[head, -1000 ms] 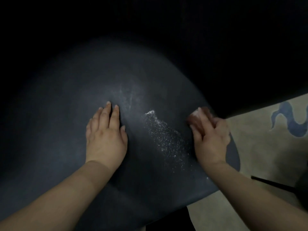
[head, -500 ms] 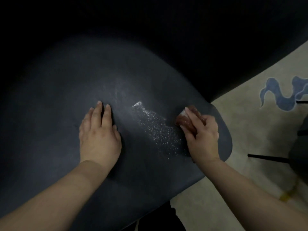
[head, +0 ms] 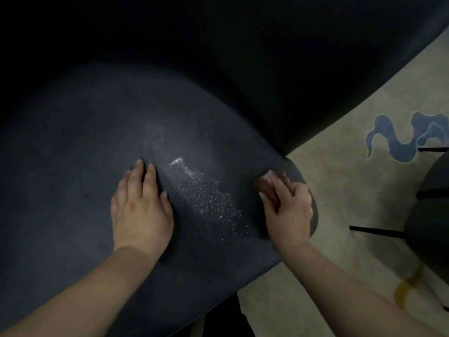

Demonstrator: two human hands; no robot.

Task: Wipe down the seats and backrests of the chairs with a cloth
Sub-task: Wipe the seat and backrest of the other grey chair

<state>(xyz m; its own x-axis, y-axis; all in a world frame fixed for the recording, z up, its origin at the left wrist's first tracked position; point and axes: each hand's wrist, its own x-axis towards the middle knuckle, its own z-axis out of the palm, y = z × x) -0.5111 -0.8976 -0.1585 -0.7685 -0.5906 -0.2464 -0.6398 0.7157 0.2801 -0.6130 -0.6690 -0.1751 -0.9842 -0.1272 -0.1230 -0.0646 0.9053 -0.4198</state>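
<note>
Right hand [head: 288, 205] grip pinches reddish cloth [head: 268, 184] on matte curved seat [head: 73, 190]; left hand [head: 141, 210] flat.

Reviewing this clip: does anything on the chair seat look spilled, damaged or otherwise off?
Yes. A streak of pale speckles runs diagonally across the dark seat between the flat left hand and the right hand, which grips a reddish-brown cloth. Whether it is droplets or residue I cannot tell. No damage shows.

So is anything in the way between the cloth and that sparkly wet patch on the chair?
Nothing visible. The right hand holds the cloth on the seat, and only bare seat lies between it and the wet patch. The left hand rests beyond the patch.
</note>
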